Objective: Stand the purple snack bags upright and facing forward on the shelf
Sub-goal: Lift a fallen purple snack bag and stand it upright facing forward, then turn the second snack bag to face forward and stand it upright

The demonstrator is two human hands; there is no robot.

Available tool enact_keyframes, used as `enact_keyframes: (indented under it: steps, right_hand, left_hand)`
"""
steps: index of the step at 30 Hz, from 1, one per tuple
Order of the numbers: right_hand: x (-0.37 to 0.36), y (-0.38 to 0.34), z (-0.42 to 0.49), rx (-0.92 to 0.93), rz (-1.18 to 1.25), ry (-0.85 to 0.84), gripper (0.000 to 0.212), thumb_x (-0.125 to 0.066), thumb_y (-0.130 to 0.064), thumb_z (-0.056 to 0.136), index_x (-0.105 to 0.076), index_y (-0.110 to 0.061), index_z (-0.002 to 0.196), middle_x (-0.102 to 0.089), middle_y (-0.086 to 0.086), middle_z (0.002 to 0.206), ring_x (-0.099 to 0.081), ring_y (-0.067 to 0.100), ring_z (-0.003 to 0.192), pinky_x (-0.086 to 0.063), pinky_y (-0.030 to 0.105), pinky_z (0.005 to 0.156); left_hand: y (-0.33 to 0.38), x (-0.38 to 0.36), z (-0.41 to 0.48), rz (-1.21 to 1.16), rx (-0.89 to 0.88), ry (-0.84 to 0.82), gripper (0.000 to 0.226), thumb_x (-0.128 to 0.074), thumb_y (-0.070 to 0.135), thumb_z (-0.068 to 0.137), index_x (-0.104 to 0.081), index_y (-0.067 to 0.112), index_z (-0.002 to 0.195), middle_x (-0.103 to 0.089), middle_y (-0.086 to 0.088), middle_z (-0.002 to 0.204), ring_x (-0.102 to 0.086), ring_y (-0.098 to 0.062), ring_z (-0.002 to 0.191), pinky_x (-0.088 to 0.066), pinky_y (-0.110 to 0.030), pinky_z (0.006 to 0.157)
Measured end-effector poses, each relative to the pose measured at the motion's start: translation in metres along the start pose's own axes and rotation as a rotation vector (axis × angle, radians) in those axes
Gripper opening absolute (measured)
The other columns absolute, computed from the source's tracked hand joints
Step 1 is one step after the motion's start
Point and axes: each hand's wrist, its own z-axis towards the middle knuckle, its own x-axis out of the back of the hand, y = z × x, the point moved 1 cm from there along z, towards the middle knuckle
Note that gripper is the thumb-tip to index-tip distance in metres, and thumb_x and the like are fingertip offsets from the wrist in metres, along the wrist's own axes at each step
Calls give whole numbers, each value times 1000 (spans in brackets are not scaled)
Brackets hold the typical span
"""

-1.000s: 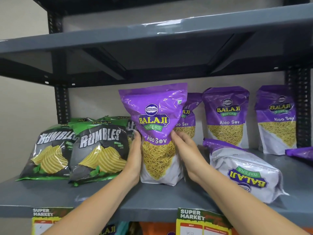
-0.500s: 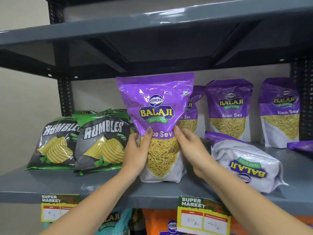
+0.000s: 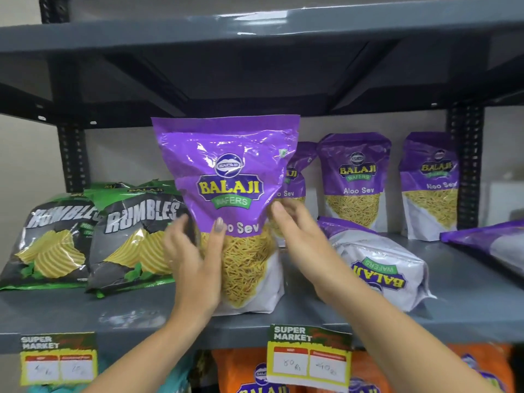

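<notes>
A purple Balaji Aloo Sev snack bag (image 3: 229, 177) stands upright and label-forward at the front of the grey shelf (image 3: 85, 316). My left hand (image 3: 195, 265) grips its lower left edge, thumb across the front. My right hand (image 3: 300, 242) is at its right edge with fingers spread, only the fingertips touching. Three more purple bags stand upright at the back: one partly hidden (image 3: 296, 177), one in the middle (image 3: 354, 180), one on the right (image 3: 431, 182). A purple bag (image 3: 380, 268) lies flat with its label upside down. Another bag (image 3: 490, 245) lies at the right edge.
Two black-and-green Rumbles chip bags (image 3: 51, 236) (image 3: 136, 236) lean close to the left of the held bag. The upper shelf (image 3: 255, 29) hangs just above the bag tops. Price tags (image 3: 309, 355) (image 3: 58, 358) hang off the shelf lip, with orange bags (image 3: 241, 370) below.
The view has moved closer. My right hand has loosened and slid off the bag's front to its right edge. My left hand's fingers have spread while the thumb stays on the front.
</notes>
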Motion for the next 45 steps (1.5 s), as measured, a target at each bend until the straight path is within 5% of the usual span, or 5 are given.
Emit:
enact_keyframes:
  steps: [6, 19, 24, 41, 45]
  right_hand:
    - [109, -49, -15, 242, -181, 267, 11, -60, -22, 89, -70, -20, 92, -74, -3, 84, -68, -1, 68, -53, 13, 63]
    - [196, 74, 22, -723, -340, 175, 54, -43, -58, 91, -58, -7, 88, -56, 12, 65, -52, 24, 54, -42, 28, 52]
    - [189, 73, 25, -712, -201, 190, 35, -66, -37, 84, -63, -8, 103, -67, 15, 86, -62, 26, 66, -51, 29, 55]
    - [175, 38, 54, -62, -243, 406, 70, -70, -6, 82, -33, -16, 140, -51, -15, 83, -56, 4, 71, -43, 10, 50]
    - [173, 51, 58, 21, -227, 390, 82, -71, 3, 77, -29, -19, 145, -54, -11, 87, -59, 4, 77, -55, 28, 78]
  left_hand:
    - [61, -7, -52, 94, -1023, -192, 42, -54, 39, 89, -54, 12, 122, -54, -3, 127, -51, -17, 126, -38, -36, 106]
    - [46, -189, 10, 269, 525, -833, 110, -58, 72, 46, -46, 16, 140, -52, -12, 141, -58, -32, 119, -51, -40, 93]
    - [49, -197, 7, 472, 481, -1013, 55, -53, 43, 90, -54, 5, 130, -62, -12, 121, -64, -23, 92, -51, -32, 70]
    - [45, -197, 16, -23, 282, -457, 130, -89, 7, 62, -1, 17, 157, -63, -7, 129, -60, -26, 121, -47, -45, 105]
    - [36, -197, 10, -22, 142, -380, 132, -87, 4, 64, 5, 19, 157, -64, -7, 122, -60, -23, 116, -47, -39, 102]
